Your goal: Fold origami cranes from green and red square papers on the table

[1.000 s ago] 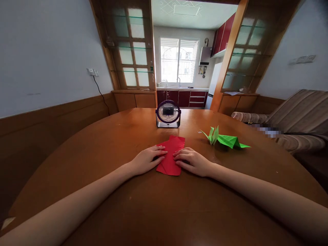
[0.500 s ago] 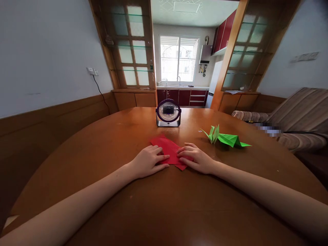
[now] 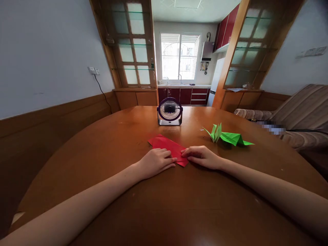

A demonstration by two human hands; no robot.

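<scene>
The person is leaning over a round wooden table [image 3: 107, 150], and both bare hands are pressing down on a folded sheet of red paper [image 3: 167, 146] that is lying flat near the middle of the tabletop, a little nearer the person than the small desk fan [image 3: 169, 111]. The left hand [image 3: 156, 161] is resting palm down with its fingers spread flat over the paper's near left part, gripping nothing, only weighing the sheet down; the right hand [image 3: 202, 156] is lying low beside it with its fingertips touching the near right corner, fingers slightly curled but not closed around anything that I can make out. The paper is looking very light and thin, stiff enough along its creases to keep a sharp edge yet easy to crumple or tear (a careless drag across the varnish would likely skew it). On so smooth and glossy a surface it is probably sliding readily, so it seems best handled by pinning the body flat and pinching a free corner or folded edge between fingertip and thumb. Its outline is an elongated, angular shape with a pointed far-left end. Off to the right, well apart from the hands, a green origami crane [image 3: 227, 137] is sitting on the table with its crisp wings and tail standing up, matte against the shine of the wood. The fan is standing upright behind, dark-rimmed with a round grille.
</scene>
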